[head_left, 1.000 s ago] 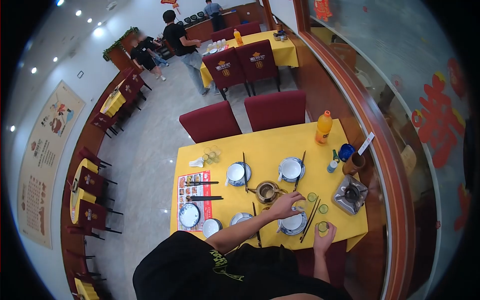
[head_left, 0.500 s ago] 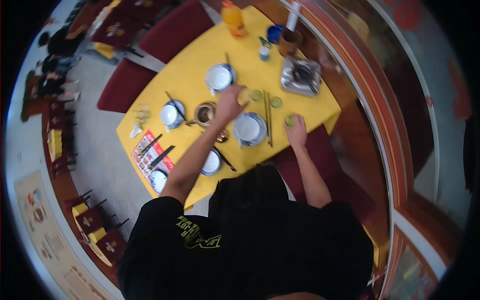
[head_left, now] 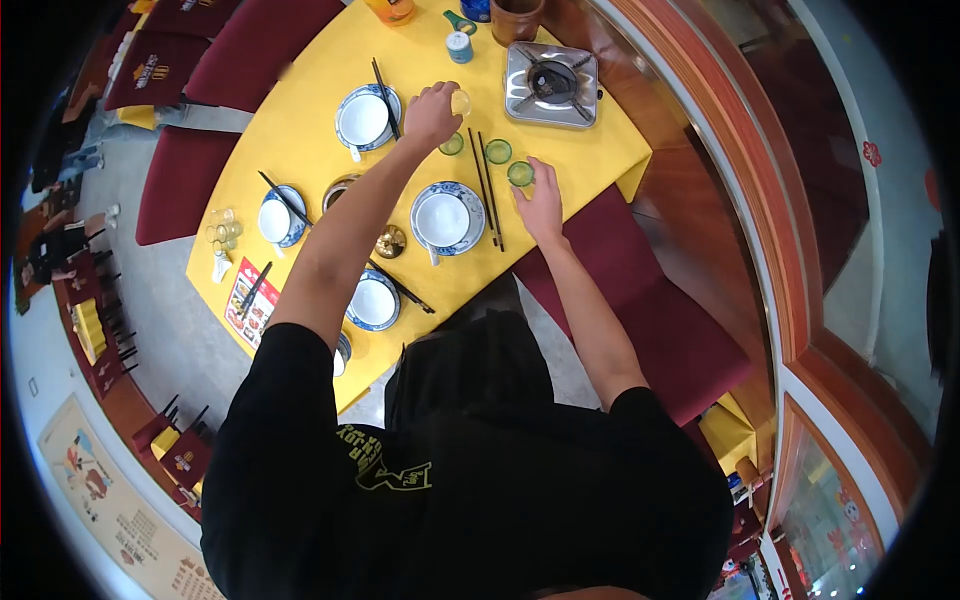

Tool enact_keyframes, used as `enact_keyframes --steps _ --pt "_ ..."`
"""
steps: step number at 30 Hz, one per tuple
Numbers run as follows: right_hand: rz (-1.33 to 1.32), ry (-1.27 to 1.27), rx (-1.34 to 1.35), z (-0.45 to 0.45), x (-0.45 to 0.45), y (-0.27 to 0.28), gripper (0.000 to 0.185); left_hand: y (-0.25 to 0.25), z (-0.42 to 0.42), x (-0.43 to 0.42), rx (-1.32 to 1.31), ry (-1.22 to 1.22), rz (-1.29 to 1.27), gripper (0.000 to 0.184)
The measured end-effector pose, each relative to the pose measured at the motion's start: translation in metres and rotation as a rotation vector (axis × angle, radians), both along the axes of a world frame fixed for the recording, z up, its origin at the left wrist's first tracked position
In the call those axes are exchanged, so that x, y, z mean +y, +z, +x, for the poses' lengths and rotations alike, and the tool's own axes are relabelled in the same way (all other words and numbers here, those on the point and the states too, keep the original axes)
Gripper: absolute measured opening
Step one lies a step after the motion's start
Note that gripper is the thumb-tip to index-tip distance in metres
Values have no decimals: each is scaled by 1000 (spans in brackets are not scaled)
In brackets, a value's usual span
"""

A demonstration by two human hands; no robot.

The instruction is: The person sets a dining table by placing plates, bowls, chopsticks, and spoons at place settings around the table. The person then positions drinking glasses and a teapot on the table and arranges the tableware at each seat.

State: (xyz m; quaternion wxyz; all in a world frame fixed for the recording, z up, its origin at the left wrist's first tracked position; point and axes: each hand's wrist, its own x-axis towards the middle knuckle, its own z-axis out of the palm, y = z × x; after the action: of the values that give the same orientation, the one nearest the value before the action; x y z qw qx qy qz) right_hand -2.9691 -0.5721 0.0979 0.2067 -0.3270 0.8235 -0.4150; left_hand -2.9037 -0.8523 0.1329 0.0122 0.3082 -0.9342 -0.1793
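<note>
My left hand (head_left: 433,115) closes round a clear glass (head_left: 460,102) over the yellow table, beside a green-tinted glass (head_left: 452,144). My right hand (head_left: 541,204) grips another green-tinted glass (head_left: 521,173) between thumb and fingers, near the table's right edge. Close to it stands a third green-tinted glass (head_left: 498,151). Black chopsticks (head_left: 484,188) lie between the glasses and a white bowl (head_left: 442,219) on a blue-patterned plate. My left forearm partly hides a teapot (head_left: 340,190).
A portable stove (head_left: 552,84) sits at the far right, near a brown pot (head_left: 516,18) and a small jar (head_left: 459,46). More bowls and chopsticks stand to the left. A maroon chair (head_left: 640,300) adjoins the right edge, by a wooden partition (head_left: 690,190).
The view has turned and tilted down. My left hand, with its glass, has shifted towards the far side of the table. My right hand has brought its glass slightly nearer the others.
</note>
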Motion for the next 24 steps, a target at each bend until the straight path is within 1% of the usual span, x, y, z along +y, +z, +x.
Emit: enact_keyframes --steps 2,4,5,7,8,10,11,12,13,14,15,16,18,19,20,21,22,23,24 --pt "-27 21 -12 -2 -1 -11 63 -10 -6 1 -51 25 6 55" --pt "-103 73 -86 0 -3 -9 64 -23 -10 3 -48 52 20 55" --pt "-97 87 -92 1 -3 -5 64 -28 -11 3 -39 75 22 56" --pt "-29 76 14 4 -4 10 63 -29 -9 4 -27 84 39 57" --pt "-24 85 9 9 -3 17 63 -28 -8 4 -13 75 51 58" --pt "-73 7 152 19 -1 27 61 -21 0 5 35 117 80 59" --pt "-116 -12 161 28 0 32 53 -16 10 4 185 126 103 59" --pt "-109 6 154 38 2 39 53 -4 23 8 332 138 128 59" --pt "-124 44 147 49 3 44 47 24 41 18 405 164 88 49" --pt "-143 84 142 59 0 48 42 37 64 28 402 184 86 49" --pt "-200 128 104 71 -4 46 31 48 88 34 501 255 138 42" --pt "-232 210 96 83 -8 42 26 59 114 42 601 326 188 36" --pt "-169 460 138 109 -21 40 25 65 167 68 641 468 145 25" --pt "-172 476 136 122 -30 41 25 73 189 84 643 562 168 23" --pt "-158 616 169 135 -42 41 27 79 208 98 648 657 190 20" --pt "-143 755 203 148 -55 40 29 75 232 111 629 715 162 18" --pt "-148 772 205 159 -67 36 29 66 254 122 611 773 134 16" --pt "-111 872 266 169 -79 29 31 62 270 132 617 789 124 16" --pt "-72 972 328 178 -89 22 32 58 284 142 616 857 117 16"
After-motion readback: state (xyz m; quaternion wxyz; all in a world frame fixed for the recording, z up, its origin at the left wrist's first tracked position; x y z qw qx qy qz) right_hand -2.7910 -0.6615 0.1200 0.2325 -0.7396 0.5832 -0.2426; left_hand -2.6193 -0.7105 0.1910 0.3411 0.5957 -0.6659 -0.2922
